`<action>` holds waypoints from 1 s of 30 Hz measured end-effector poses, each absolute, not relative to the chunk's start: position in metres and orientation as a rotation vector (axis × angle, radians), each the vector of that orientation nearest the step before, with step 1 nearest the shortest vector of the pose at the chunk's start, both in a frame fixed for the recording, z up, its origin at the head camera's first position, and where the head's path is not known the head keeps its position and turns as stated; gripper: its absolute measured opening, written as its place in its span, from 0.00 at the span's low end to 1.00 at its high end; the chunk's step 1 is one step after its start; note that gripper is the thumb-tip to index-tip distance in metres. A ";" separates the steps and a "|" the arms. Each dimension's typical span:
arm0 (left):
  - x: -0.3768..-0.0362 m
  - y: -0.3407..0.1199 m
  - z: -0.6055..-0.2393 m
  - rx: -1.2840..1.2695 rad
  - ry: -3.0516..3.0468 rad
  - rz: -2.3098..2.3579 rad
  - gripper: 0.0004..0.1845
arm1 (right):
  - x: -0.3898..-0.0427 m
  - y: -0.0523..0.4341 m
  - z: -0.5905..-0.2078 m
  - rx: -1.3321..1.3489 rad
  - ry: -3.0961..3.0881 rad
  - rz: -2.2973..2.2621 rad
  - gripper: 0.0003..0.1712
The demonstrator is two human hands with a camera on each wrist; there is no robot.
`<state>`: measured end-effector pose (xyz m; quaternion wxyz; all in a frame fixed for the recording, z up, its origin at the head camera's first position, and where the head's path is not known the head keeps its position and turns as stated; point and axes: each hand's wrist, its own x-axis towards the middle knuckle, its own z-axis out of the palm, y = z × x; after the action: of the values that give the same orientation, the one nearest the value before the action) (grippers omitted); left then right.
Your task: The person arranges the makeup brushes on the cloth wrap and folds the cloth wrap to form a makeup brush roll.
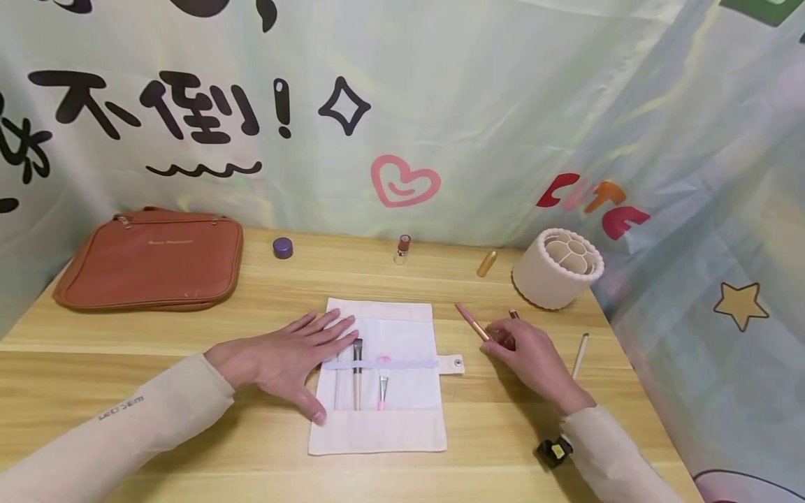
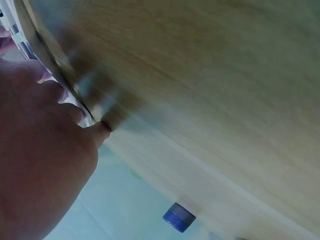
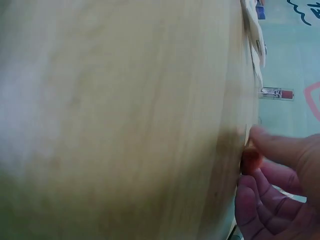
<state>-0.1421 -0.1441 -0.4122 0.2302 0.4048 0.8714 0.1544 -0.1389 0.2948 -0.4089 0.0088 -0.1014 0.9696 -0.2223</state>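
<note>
A white fabric brush roll [image 1: 377,432] lies unfolded on the table. Under its lilac band sit a dark-tipped brush [image 1: 357,377], a small pink brush [image 1: 383,391] and a thin pale stick [image 1: 337,384]. My left hand [image 1: 283,360] rests with fingers spread over the roll's left edge. To the right of the roll, my right hand [image 1: 528,353] pinches a slim pink-and-copper makeup brush [image 1: 470,320] between thumb and fingers, low over the table. Its round reddish-brown end [image 3: 251,160] shows in the right wrist view. Another dark-ended stick [image 1: 514,314] is partly hidden behind that hand.
A brown zipped case [image 1: 151,265] lies at the back left. Along the back stand a purple jar [image 1: 283,248], a lipstick [image 1: 402,249], a gold tube [image 1: 487,264] and a cream scalloped holder [image 1: 547,279]. A pale stick [image 1: 581,353] lies near the right edge.
</note>
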 end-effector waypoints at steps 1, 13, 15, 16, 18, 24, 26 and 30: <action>-0.142 -0.144 -0.412 1.114 2.397 0.424 0.72 | -0.138 0.294 -0.409 -0.308 3.030 -0.691 0.14; -0.141 -0.143 -0.411 1.102 2.394 0.425 0.73 | -0.133 0.289 -0.410 -0.277 3.050 -0.686 0.04; -0.141 -0.143 -0.411 1.102 2.392 0.427 0.73 | -0.133 0.288 -0.409 -0.279 3.064 -0.747 0.05; -0.142 -0.143 -0.411 1.100 2.390 0.429 0.73 | -0.133 0.286 -0.408 -0.283 3.068 -0.786 0.06; -0.142 -0.143 -0.411 1.105 2.390 0.432 0.72 | -0.134 0.282 -0.405 -0.294 3.054 -0.884 0.06; -0.143 -0.143 -0.412 1.110 2.387 0.431 0.72 | -0.136 0.265 -0.398 -0.311 2.853 -1.279 0.09; -0.143 -0.143 -0.412 1.105 2.388 0.428 0.72 | -0.137 0.259 -0.397 -0.315 2.781 -1.380 0.10; -0.142 -0.144 -0.412 1.105 2.394 0.435 0.72 | -0.142 0.249 -0.396 -0.316 2.670 -1.489 0.12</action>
<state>-0.1421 -0.1436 -0.4119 0.2323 0.4022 0.8713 0.1583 -0.1422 0.2488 -0.3963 0.0339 -0.1027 0.8682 -0.4842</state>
